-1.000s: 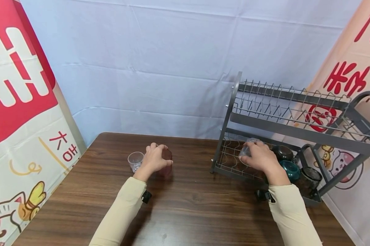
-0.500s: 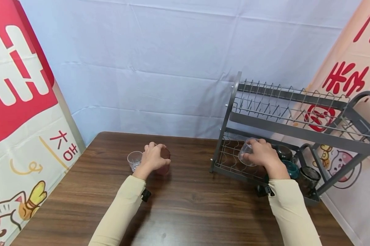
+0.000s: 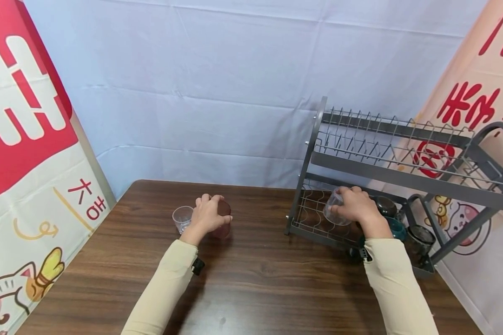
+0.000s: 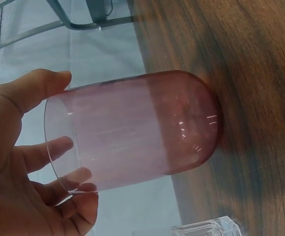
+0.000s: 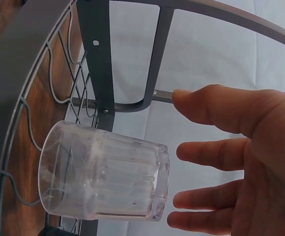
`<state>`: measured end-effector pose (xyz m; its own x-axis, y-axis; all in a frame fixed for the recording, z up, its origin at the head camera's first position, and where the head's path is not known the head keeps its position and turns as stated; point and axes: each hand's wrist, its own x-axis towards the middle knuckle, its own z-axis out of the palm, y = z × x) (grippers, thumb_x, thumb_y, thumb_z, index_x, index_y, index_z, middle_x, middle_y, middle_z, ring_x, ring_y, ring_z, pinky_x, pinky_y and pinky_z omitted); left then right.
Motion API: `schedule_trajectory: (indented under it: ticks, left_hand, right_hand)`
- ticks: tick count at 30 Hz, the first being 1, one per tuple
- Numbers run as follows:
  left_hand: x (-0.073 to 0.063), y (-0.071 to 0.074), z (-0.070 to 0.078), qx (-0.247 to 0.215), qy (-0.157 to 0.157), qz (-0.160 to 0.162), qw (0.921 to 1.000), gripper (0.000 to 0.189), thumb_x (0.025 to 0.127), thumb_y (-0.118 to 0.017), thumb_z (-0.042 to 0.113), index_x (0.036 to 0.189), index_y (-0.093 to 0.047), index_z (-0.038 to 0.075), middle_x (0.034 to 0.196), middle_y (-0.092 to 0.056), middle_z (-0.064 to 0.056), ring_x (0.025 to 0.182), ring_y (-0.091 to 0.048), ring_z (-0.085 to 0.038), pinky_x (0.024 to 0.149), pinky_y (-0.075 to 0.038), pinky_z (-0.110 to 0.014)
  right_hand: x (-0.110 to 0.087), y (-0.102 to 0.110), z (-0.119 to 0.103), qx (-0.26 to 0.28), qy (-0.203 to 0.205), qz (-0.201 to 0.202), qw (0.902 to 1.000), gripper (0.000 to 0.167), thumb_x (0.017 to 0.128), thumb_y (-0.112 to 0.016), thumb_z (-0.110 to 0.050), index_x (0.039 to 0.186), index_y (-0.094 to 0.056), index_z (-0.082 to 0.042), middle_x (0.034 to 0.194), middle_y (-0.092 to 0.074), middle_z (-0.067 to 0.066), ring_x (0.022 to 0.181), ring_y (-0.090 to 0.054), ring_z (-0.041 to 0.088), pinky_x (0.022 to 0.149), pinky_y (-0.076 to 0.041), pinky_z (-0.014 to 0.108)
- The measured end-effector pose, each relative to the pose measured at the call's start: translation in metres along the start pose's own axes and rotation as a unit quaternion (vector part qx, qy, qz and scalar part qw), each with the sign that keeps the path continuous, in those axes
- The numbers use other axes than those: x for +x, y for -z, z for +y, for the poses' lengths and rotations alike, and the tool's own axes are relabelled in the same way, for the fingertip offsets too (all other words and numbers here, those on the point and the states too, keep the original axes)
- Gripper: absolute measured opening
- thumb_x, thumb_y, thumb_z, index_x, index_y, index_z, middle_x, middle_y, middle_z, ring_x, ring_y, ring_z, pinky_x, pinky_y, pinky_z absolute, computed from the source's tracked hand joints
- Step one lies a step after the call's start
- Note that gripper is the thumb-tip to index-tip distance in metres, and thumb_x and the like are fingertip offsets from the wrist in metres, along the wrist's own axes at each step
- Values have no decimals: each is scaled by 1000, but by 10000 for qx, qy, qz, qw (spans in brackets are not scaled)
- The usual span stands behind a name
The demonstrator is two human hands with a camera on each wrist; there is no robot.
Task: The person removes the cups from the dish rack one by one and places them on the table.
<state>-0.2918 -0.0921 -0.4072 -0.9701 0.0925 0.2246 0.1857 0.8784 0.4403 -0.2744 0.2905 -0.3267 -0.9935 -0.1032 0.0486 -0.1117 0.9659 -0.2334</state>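
Note:
My left hand (image 3: 205,215) holds a pink tumbler (image 4: 127,130) from above, thumb on one side of its rim and fingers on the other. The tumbler's rounded bottom is at the wooden table. Beside it stands a clear glass (image 3: 182,218), partly visible in the left wrist view too. My right hand (image 3: 358,208) is within the rack's lower tier, beside an upturned clear glass (image 5: 103,172) whose wide rim faces the wire shelf. In the right wrist view its thumb and fingers are spread, with a gap between fingertips and glass base.
A grey two-tier dish rack (image 3: 377,167) stands at the right, its upper tier overhanging my right hand. On its lower tier, a dark glass (image 3: 386,206), a teal glass (image 3: 397,229) and a dark glass cup (image 3: 420,239) sit right of the hand. A cloth backdrop (image 3: 218,93) hangs behind the table.
The clear glass in the rack now shows more fully, slightly lower and left. My right hand has shifted slightly and come off it. The left hand stays on the pink tumbler almost unmoved.

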Motion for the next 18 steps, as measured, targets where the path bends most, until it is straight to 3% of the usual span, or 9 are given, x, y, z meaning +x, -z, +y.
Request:
schedule_trajectory:
  ticks: [11, 18]
  left_hand:
    - [-5, 8, 3, 113, 8, -16, 9999, 64, 73, -75, 45, 125, -56, 12, 116, -46, -18, 100, -43, -35, 72, -45, -45]
    - [-9, 12, 9, 313, -146, 83, 9994, 59, 75, -74, 41, 124, -57, 11, 118, -48, -18, 102, -47, -36, 74, -45, -48]
  right_hand:
    - [5, -2, 1, -22, -101, -62, 9999, 61, 87, -64, -28, 131, -43, 8, 119, -37, 38, 107, -35, 57, 76, -37, 63]
    - [9, -2, 2, -27, -179, -127, 9998, 65, 88, -63, -28, 134, -37, 10, 122, -32, 40, 107, -33, 57, 76, -37, 62]
